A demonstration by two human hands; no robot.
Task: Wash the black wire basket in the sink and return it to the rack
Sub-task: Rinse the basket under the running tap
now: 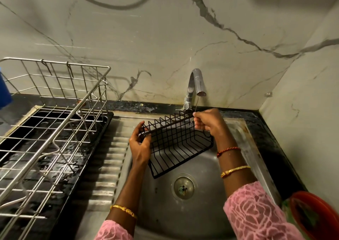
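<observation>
The black wire basket (178, 144) is hanging tilted at the centre of the frame, over the steel sink (200, 212), its long axis running from middle left up toward the tap (195, 85) at upper centre. The left hand (140, 144) is curling its fingers round the basket's near left end, and the right hand (209, 120) is pinching the top rim at the far right end, so the basket is lying between the two grips with its open side facing the lower right of the frame. A thin stream of water is falling from the tap spout onto that right corner, just beside the right fingers. Below the basket the drain strainer (184, 186) is showing in the sink floor. The steel dish rack (55, 122) is standing on its black drip tray (102, 128) at the left of the frame, on the side of the left hand, so I judge that hand the nearer one for carrying the basket back once rinsing is done.
</observation>
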